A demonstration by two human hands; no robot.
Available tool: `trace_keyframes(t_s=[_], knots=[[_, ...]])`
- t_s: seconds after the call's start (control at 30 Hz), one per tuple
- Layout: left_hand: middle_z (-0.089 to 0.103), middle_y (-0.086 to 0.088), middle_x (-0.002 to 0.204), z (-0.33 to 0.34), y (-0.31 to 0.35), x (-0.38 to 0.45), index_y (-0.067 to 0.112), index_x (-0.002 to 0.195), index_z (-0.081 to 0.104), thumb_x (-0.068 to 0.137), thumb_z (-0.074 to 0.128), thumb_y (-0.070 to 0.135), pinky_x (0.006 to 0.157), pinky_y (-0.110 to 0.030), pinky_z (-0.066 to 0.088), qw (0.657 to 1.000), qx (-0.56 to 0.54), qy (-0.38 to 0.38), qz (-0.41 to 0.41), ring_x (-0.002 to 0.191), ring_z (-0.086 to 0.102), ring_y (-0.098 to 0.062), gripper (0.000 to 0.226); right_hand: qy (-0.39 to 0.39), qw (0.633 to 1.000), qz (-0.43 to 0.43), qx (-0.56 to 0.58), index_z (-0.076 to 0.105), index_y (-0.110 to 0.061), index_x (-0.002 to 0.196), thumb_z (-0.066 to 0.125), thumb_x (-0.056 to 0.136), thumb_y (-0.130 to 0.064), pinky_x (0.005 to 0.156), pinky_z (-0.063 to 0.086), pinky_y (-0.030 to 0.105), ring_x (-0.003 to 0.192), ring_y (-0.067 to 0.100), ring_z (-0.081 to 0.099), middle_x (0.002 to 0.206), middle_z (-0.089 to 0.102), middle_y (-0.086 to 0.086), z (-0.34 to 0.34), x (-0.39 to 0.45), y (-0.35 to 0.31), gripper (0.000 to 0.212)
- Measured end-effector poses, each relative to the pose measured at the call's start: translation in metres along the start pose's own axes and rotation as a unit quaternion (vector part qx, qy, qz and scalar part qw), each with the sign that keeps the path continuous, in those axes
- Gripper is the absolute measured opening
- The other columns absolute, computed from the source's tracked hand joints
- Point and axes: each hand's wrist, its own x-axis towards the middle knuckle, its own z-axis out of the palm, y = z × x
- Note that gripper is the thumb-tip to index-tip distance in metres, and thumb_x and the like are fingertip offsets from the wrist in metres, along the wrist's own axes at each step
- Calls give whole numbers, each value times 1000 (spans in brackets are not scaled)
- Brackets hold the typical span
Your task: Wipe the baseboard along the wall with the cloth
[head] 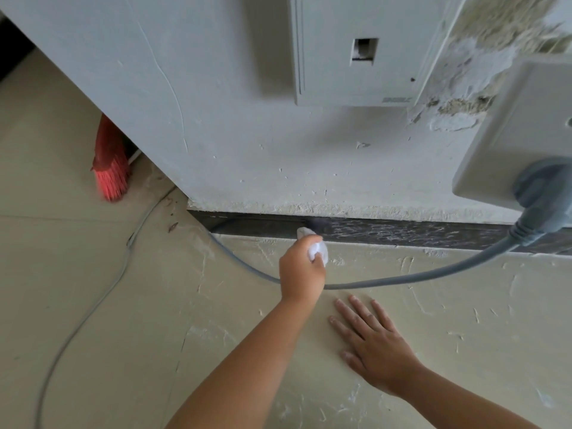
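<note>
A: Which step is this?

B: Wiping, I'd say. The left hand (301,267) grips a bunched white cloth (315,246), its tip touching the dark baseboard (402,233) at the foot of the wall (216,119). The right hand (371,345) lies spread flat on the floor (464,305), fingers straight.

A: What next?

B: Left of the cloth the strip looks plain and dark; to the right it appears streaked with dust, so probably a stroke rightward, pressed firmly. The grey power cable (402,280) sags across just beside the wrist; the arm should keep clear of it.
</note>
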Motion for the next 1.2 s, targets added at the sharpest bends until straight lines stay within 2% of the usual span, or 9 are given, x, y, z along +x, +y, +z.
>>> trace_keyframes(t_s=[0.13,0.2,0.3,0.5,0.6,0.8,0.87,1.0,1.2], knots=[[64,-16,107,-20,-31,12,0,106,62,82,45,-8,70,-21,31,995,23,67,-76,103,56,-31,31,-2,1000,5,0,41,-25,126,1,96,-44,110,7,41,144,20,-13,140,34,1,-1,0,0,53],[64,-19,102,-28,-36,21,-3,102,62,82,42,-10,65,-22,29,991,16,91,-100,99,56,-33,29,-2,1000,1,-1,41,-25,127,1,96,-44,111,6,41,144,20,-12,152,21,1,0,-1,-1,53],[60,-17,116,-30,-34,32,2,116,58,86,42,-7,79,-23,34,989,-3,93,-111,110,52,-31,35,0,1000,-2,0,40,-25,128,2,96,-45,111,7,42,145,21,-11,157,-10,1,3,-2,-1,53],[62,-13,115,-7,-26,32,4,115,60,88,50,0,71,-11,29,985,-67,97,-128,108,54,-26,29,3,1000,-5,-10,40,-26,129,2,95,-44,111,8,43,145,22,-10,156,-11,2,4,-1,-1,54],[64,-10,110,8,-16,22,6,111,62,87,53,1,69,-9,30,990,-83,45,-105,97,54,-19,27,5,1000,-9,0,29,-29,140,3,96,-45,110,9,43,145,22,-9,156,-10,1,3,0,-1,54],[47,8,65,12,-3,11,11,101,66,84,55,2,52,-6,30,990,-72,-118,16,53,39,-3,22,21,1000,-22,-3,2,-25,148,3,96,-45,110,8,43,145,22,-9,157,-9,1,3,-2,1,56],[49,7,67,2,-8,11,9,100,66,83,54,-1,53,-8,32,994,-78,-70,-4,59,45,-7,23,23,999,-25,-8,7,-28,148,4,96,-45,110,8,43,145,22,-9,157,-9,2,4,-1,1,55],[64,-9,104,-23,-36,20,4,107,64,84,51,-3,76,-18,35,989,-69,86,-100,101,55,-26,27,13,1000,-21,-13,25,-29,142,3,96,-44,110,8,44,145,23,-9,156,-10,3,5,0,0,54],[60,-17,119,-44,-53,43,2,117,58,87,48,-4,87,-26,36,967,-52,187,-167,112,52,-32,32,26,999,-17,-12,-6,-21,147,3,95,-45,111,8,44,145,24,-10,156,-11,4,7,-2,-1,58]])
